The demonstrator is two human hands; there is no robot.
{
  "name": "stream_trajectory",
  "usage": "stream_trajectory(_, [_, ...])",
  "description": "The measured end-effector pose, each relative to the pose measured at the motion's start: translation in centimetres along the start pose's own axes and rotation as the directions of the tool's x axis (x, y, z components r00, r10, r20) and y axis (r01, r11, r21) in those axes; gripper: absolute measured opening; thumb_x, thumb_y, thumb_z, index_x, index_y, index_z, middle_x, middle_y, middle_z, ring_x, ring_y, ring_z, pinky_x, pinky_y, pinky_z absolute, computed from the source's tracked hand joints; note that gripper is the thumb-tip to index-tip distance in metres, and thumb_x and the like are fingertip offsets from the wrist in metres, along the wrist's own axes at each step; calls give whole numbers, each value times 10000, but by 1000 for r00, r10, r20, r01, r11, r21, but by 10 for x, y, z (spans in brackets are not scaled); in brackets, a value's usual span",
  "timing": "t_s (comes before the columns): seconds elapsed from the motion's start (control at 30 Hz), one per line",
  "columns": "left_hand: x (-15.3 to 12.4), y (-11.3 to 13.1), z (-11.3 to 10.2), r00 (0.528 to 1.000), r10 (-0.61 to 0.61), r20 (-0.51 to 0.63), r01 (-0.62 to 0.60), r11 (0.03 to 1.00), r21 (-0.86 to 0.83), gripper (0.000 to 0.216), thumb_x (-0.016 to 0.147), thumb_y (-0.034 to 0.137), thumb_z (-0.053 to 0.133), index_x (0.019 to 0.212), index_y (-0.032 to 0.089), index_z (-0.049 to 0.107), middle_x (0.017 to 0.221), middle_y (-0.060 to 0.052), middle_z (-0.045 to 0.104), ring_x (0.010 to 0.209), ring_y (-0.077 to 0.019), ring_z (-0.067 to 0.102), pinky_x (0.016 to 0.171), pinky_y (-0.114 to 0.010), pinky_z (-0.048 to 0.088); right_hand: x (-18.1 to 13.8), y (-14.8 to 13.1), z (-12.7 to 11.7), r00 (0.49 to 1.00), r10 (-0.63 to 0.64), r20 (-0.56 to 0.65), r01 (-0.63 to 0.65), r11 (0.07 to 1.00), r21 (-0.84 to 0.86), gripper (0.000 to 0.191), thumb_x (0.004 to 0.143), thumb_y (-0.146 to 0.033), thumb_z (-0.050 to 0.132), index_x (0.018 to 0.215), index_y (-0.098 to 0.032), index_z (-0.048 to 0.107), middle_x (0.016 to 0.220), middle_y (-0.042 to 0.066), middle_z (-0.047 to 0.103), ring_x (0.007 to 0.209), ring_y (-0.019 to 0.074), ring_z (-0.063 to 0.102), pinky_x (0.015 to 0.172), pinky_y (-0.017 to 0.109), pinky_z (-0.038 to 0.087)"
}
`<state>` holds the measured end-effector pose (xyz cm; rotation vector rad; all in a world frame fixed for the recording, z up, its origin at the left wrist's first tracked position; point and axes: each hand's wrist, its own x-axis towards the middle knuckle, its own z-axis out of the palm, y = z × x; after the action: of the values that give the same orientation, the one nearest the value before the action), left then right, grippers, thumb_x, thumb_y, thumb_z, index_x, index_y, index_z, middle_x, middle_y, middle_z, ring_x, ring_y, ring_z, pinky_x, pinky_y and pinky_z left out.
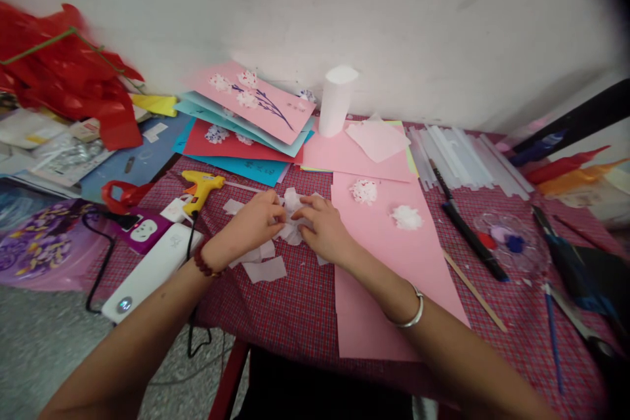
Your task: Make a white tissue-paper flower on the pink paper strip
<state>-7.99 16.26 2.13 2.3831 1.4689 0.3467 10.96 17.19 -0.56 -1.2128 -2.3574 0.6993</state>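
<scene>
My left hand [266, 215] has its thumb and fingers closed at the edge of a crumpled piece of white tissue paper [293, 235]. From the other side, the bent fingers of my right hand [325, 228] grip the same tissue. More cut pieces of white tissue [264, 269] lie flat on the checked cloth beside and below my left hand. To the right, a large pink sheet [384, 289] carries two white paper puffs; one puff [364, 191] is flecked with red and the other [407, 217] is plain white. My right forearm crosses over this sheet.
A yellow glue gun [201, 189], a purple power strip [144, 230] and a white power bank [150, 272] lie left. Finished flower cards [266, 102] and a white paper roll [336, 102] are behind. Clear glue sticks [457, 154], a paint palette [512, 243] and a wooden stick [475, 290] lie right.
</scene>
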Motion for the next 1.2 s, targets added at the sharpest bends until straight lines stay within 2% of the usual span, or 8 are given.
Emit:
stream_trajectory(0.17, [2,-5,-10,999,-27,-45,19,987,-157,155,811,268,540,721,179,629,825,-20,487,824,-176,494,745,-303,401,1,-4,-2,998,-32,-52,35,998,59,195,785,-170,575,955,-216,660,1241,100,548,1172,290,446,912,501,368])
stream_trajectory(0.4, [5,1,-12,989,-115,96,140,936,-323,110,803,238,473,782,175,561,654,31,511,596,-121,474,548,-226,357,6,2,-1,989,13,-147,4,993,115,86,795,-178,569,770,-219,639,1113,50,627,1050,240,530,897,441,390])
stream_trajectory(0.57, [9,-4,-16,968,-220,124,251,888,-386,152,765,250,490,844,169,591,683,19,563,557,-113,511,508,-210,385,4,12,-4,980,81,-180,-61,992,113,89,788,-172,555,736,-210,618,1050,61,640,1022,240,547,871,430,405])
stream_trajectory(0.77, [19,-7,-24,935,-304,180,353,810,-468,257,776,264,452,940,143,608,688,0,581,525,-121,576,495,-224,443,7,15,-10,982,63,-179,-49,996,76,127,812,-228,551,728,-200,642,1017,66,662,995,255,550,892,458,367])
stream_trajectory(0.87, [17,-2,-35,947,-284,147,319,864,-389,318,799,279,438,1020,142,621,762,-25,636,586,-131,583,533,-231,450,4,14,-14,985,36,-170,-25,997,68,127,820,-247,556,879,-209,662,1026,65,672,1002,257,549,905,461,352])
stream_trajectory(1.0, [3,-6,-46,974,-225,13,224,960,-167,287,786,283,504,1015,177,642,915,-40,661,751,-154,587,676,-253,459,-4,11,-21,983,22,-181,-6,996,88,226,820,-169,525,1019,-213,624,869,32,689,852,207,591,855,410,393])
stream_trajectory(1.1, [-9,-18,-39,993,-82,83,85,996,-40,271,743,190,526,977,200,661,948,-39,637,868,-181,575,773,-285,448,-10,7,-23,980,10,-197,14,992,123,246,799,-124,514,1008,-196,621,767,20,670,756,193,594,798,382,422])
stream_trajectory(1.2, [-13,-29,-24,989,24,144,-35,997,74,270,707,101,515,894,192,687,899,-53,601,891,-206,555,801,-323,434,-14,4,-23,983,0,-183,30,986,166,264,777,-92,512,996,-189,624,780,26,677,777,199,607,787,375,433])
